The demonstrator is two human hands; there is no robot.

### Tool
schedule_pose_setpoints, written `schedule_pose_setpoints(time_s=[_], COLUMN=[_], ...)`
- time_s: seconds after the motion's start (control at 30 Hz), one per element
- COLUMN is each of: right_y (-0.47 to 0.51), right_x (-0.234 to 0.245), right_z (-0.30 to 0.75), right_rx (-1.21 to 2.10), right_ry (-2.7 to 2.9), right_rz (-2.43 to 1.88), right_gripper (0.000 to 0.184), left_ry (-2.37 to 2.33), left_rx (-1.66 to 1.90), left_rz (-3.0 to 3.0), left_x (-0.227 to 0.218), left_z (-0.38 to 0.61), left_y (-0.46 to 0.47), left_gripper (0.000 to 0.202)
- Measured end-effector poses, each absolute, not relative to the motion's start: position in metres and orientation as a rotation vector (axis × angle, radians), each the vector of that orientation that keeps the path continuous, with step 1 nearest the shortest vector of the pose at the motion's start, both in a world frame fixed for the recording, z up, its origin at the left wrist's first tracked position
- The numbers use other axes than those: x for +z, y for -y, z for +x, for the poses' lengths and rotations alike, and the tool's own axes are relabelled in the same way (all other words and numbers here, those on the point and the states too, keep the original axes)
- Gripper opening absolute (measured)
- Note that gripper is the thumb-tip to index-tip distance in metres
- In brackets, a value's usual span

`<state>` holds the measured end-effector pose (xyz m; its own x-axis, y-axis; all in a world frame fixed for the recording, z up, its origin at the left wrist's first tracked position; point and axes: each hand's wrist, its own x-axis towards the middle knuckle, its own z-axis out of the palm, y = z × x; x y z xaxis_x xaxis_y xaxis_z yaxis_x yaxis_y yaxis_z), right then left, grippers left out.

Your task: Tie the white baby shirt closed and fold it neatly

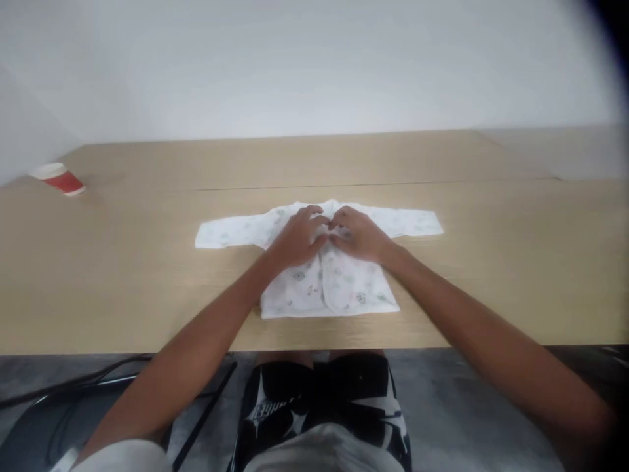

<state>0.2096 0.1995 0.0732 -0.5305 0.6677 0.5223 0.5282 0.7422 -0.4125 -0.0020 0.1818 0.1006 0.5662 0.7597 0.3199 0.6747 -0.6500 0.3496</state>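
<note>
A small white baby shirt [354, 282] with a faint print lies spread flat, its sleeves stretched out to both sides and its hem toward me. Down its middle runs the front opening, where one panel edge curves at the bottom. My left hand [301, 236] rests on the upper chest, fingers bent and pinching at the front opening just below the neckline. From the other side my right hand [358, 233] meets it, its thumb and fingertips also closed on the fabric edge there. The fingertips nearly touch, and whatever fastening lies between them is hidden.
The shirt lies on a light wooden table [122, 282] with a seam across its far part. A red and white paper cup [61, 179] stands at the far left. A pale wall [295, 65] rises behind. A dark chair [88, 419] is below the front edge at left.
</note>
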Motion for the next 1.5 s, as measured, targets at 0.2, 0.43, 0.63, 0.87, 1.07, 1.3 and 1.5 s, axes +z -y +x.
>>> schedule_pose_setpoints(time_s=[0.2,0.43,0.63,0.87,1.07,1.3,1.5], right_y=[-0.192,-0.19,-0.19,-0.191,-0.19,-0.19,-0.19], right_x=[0.077,0.078,0.078,0.078,0.078,0.079,0.079], right_z=[0.201,0.201,0.201,0.202,0.203,0.203,0.202], right_rx=[0.312,0.336,0.305,0.322,0.314,0.329,0.322], right_ry=[2.319,2.355,2.407,2.411,2.409,2.411,2.412], right_rz=[-0.801,-0.789,-0.849,-0.858,-0.88,-0.87,-0.864], right_gripper=[0.01,0.01,0.01,0.01,0.01,0.01,0.01], left_ry=[-1.042,-1.07,-1.073,-1.087,-1.093,-1.079,-1.084], left_rx=[0.789,0.746,0.7,0.69,0.684,0.695,0.694], left_rz=[2.521,2.53,2.532,2.532,2.524,2.527,2.522], left_x=[0.108,0.101,0.098,0.098,0.099,0.099,0.099], left_z=[0.002,-0.001,0.0,0.0,0.0,0.0,-0.001], left_y=[-0.176,-0.18,-0.181,-0.181,-0.181,-0.181,-0.18], left_gripper=[0.017,0.011,0.013,0.015,0.016,0.017,0.017])
